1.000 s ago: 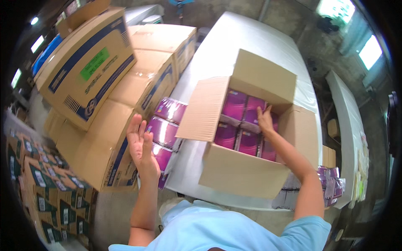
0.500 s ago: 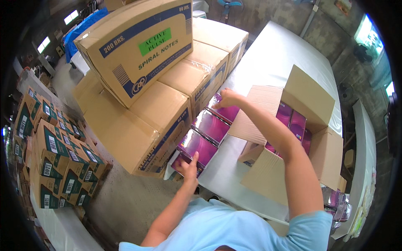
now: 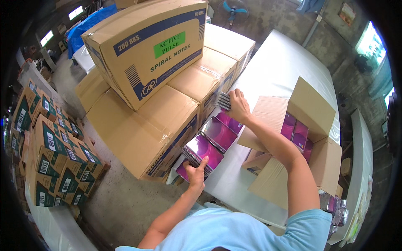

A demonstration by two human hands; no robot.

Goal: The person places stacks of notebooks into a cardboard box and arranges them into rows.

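Purple spiral notebooks (image 3: 220,131) lie in a row of stacks on the white-covered table, beside the closed cartons. At the row's far end my right hand (image 3: 239,108) is closed on a small stack of spiral notebooks (image 3: 223,101), raised with its wire bindings showing. My left hand (image 3: 195,173) grips the nearest notebook stack (image 3: 202,151), thumb on top and the spiral edge beside the fingers; its other fingers are partly hidden. To the right stands an open carton (image 3: 316,100) with flaps spread and more purple notebooks (image 3: 294,130) inside.
Closed brown cartons (image 3: 167,109) line the table's left side, one larger-looking carton (image 3: 146,54) on top. Green-and-brown boxes (image 3: 63,163) are stacked at far left. Plastic-wrapped notebooks (image 3: 336,209) lie beyond the open carton. A blue-bladed fan (image 3: 233,10) stands at the back.
My right hand has lifted a small stack of notebooks off the row's far end and tipped it so the spirals show. My left hand stays at the near stack. The view has shifted slightly.
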